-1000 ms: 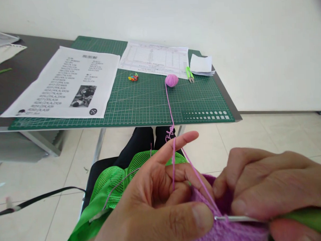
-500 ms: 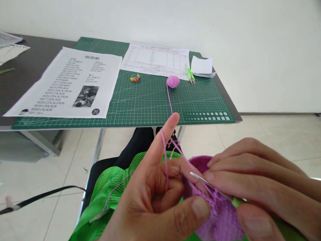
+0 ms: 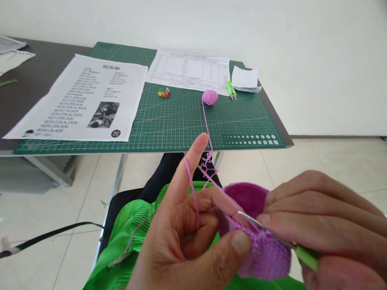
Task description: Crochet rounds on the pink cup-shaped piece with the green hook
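My left hand pinches the edge of a purple crochet piece between thumb and fingers, its index finger raised. Purple yarn loops round that finger and runs down to the stitches. My right hand is closed on a crochet hook with a metal shaft and a green handle. The hook's tip lies by the working yarn at the piece's upper edge. The piece is cupped, with its darker inside showing at the back. A purple yarn ball rests on the table, its strand trailing over the edge.
A green cutting mat covers much of the dark table. On it lie a printed pattern sheet, a form, colourful stitch markers, green thread snips and white paper slips. Green fabric covers my lap.
My raised left index finger has moved slightly left. My right hand has shifted right and turned, showing more of the hook's green handle and the piece's inside.
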`<state>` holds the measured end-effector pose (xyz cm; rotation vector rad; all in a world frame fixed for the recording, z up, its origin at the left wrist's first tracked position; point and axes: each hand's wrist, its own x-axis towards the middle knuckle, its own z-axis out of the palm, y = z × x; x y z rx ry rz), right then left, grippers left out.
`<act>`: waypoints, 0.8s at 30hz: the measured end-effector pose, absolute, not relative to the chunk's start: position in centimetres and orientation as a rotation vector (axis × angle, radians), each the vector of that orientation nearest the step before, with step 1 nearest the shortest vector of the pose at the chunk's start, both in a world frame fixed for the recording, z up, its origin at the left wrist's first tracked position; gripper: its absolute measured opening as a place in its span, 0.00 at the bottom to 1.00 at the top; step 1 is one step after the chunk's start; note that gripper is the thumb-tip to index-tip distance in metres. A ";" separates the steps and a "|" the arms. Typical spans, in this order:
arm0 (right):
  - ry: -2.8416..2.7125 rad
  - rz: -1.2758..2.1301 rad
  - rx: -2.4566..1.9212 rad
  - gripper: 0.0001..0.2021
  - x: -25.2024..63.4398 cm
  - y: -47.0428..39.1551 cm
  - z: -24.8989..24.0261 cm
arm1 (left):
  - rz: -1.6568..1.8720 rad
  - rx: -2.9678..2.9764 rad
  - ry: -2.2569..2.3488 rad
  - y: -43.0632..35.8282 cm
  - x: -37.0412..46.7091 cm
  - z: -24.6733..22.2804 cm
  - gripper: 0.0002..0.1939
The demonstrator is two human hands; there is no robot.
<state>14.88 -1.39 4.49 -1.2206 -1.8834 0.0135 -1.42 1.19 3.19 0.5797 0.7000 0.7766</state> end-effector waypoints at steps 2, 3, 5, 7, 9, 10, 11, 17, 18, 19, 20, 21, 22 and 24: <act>-1.934 0.008 -1.193 0.13 15.4 -1.2 4.4 | 0.786 0.580 0.707 1.2 -1.4 3.2 0.48; -1.924 -0.020 -1.181 0.12 15.7 -1.0 4.4 | 0.792 0.578 0.709 1.2 -1.4 3.2 0.48; -1.950 -0.056 -1.125 0.12 15.9 -0.6 4.5 | 0.794 0.568 0.710 1.2 -1.4 3.1 0.49; -1.968 -0.008 -1.105 0.12 15.7 -0.3 4.7 | 0.791 0.563 0.698 1.1 -1.4 3.1 0.49; -1.968 0.102 -1.098 0.13 14.9 -0.2 5.0 | 0.784 0.558 0.672 1.1 -1.4 3.0 0.49; -1.884 0.152 -1.139 0.14 14.4 -0.2 5.1 | 0.779 0.553 0.655 1.2 -1.4 3.0 0.48; -1.770 0.166 -1.158 0.13 14.0 -0.3 5.2 | 0.773 0.547 0.637 1.2 -1.4 3.0 0.48; -1.943 0.517 -1.056 0.13 14.9 -0.1 5.9 | 0.746 0.557 0.591 1.3 -1.6 2.8 0.44; -2.007 0.550 -1.034 0.14 15.5 0.0 6.0 | 0.740 0.564 0.590 1.2 -1.6 2.8 0.44; -2.058 0.581 -1.010 0.15 15.9 0.2 6.1 | 0.731 0.566 0.588 1.2 -1.6 2.7 0.45; -2.095 0.595 -0.994 0.16 16.1 0.3 6.2 | 0.720 0.566 0.588 1.1 -1.6 2.7 0.47; -2.118 0.572 -0.997 0.16 16.1 0.4 6.2 | 0.710 0.567 0.591 1.1 -1.6 2.7 0.48; -2.121 0.503 -1.017 0.17 15.9 0.5 6.3 | 0.705 0.572 0.597 1.1 -1.6 2.7 0.49; -2.092 0.327 -1.089 0.19 15.1 0.8 6.4 | 0.708 0.584 0.618 1.0 -1.5 2.7 0.49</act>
